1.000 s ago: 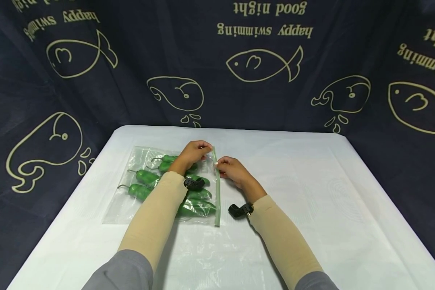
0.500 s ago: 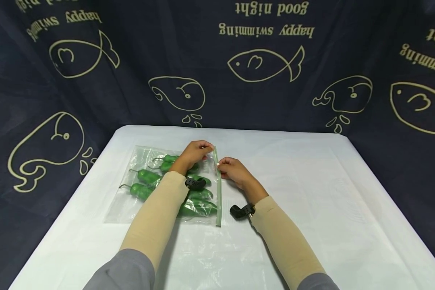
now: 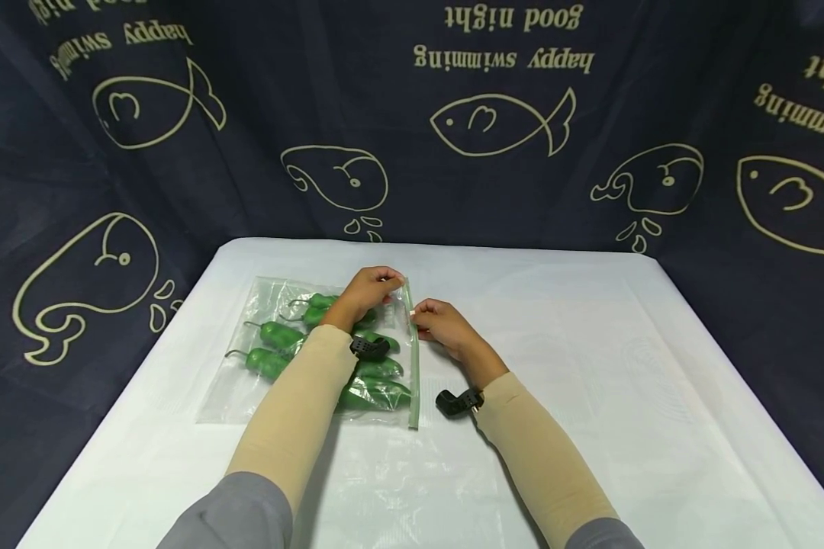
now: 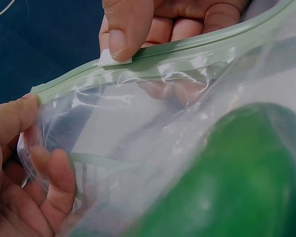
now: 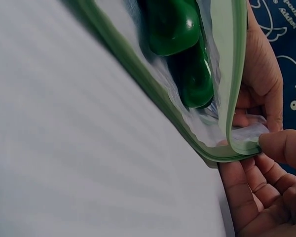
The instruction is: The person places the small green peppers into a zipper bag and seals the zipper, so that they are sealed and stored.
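A clear zip bag (image 3: 230, 400) with a pale green zip strip (image 3: 414, 381) lies flat in the head view, holding several green peppers (image 3: 266, 363). My left hand (image 3: 371, 290) reaches across the bag and pinches the far end of the strip; in the left wrist view its thumb presses that corner. Just nearer along the strip, my right hand (image 3: 442, 322) pinches the white slider (image 4: 107, 59) between thumb and fingers. The right wrist view shows the bag's mouth gaping, with pepper tips (image 5: 196, 89) inside. My left forearm hides part of the peppers.
A white-covered table (image 3: 625, 396) extends under the bag and to its right. Behind it hangs a dark blue cloth (image 3: 508, 198) printed with fish and whales. A black wrist camera (image 3: 458, 401) sits on the right wrist, another black camera (image 3: 369, 348) on the left.
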A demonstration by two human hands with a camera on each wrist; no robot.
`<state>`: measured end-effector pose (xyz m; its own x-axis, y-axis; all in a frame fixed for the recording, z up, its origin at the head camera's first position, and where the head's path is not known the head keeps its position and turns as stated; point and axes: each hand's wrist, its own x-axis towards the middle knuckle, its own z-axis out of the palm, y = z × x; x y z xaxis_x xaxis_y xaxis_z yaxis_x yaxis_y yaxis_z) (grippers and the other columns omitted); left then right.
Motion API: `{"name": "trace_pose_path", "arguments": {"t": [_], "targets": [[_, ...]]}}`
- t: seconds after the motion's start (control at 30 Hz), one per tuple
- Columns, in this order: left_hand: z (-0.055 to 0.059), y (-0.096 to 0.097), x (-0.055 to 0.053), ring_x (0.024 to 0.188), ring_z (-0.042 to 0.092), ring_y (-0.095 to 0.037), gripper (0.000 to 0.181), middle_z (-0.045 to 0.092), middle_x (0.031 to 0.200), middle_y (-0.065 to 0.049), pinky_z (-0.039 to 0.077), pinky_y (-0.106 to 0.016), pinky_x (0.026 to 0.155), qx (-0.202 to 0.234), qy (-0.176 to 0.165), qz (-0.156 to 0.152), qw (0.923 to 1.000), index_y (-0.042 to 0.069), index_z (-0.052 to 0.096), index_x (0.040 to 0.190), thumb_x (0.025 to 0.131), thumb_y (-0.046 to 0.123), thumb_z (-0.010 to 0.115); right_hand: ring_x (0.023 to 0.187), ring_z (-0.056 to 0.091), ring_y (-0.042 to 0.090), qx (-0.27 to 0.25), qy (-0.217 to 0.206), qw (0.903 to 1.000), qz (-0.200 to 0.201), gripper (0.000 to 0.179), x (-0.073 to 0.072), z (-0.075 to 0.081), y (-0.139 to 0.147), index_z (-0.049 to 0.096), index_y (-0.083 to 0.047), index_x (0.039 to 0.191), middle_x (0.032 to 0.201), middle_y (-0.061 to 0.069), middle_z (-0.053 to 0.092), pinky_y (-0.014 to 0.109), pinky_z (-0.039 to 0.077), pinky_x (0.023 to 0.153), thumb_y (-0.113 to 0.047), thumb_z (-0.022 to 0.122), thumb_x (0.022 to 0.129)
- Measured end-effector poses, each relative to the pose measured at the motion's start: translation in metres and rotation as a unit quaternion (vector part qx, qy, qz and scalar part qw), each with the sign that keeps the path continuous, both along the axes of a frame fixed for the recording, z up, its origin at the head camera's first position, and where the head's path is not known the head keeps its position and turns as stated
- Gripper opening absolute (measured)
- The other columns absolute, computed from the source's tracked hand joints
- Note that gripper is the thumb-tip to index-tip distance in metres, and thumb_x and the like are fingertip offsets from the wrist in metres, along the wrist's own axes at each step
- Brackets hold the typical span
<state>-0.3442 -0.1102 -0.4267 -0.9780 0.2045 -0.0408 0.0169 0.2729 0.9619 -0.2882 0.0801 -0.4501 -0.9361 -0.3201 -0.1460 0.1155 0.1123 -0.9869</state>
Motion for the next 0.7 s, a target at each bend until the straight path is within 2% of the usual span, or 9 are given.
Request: {"name": "trace_pose_path", "arguments": {"t": [0.7], "targets": [[-0.0011,-0.0006,-0.001,0.075,0.055,-0.017,0.019,0.059,0.096,-0.005,0.052,-0.026,0.067,-0.004,-0.001,0.003,1.0,0.003,0.072,0.107,0.098,0.017,0.064,0.084,0.06,0.016,0.009,-0.002,1.0,0.004,0.012,0.0045,0.0004,0.0001,0.061,0.002,0.1,0.095,0.008,0.06,0.03,0.057,0.076,-0.009,0.059,0.096]]}}
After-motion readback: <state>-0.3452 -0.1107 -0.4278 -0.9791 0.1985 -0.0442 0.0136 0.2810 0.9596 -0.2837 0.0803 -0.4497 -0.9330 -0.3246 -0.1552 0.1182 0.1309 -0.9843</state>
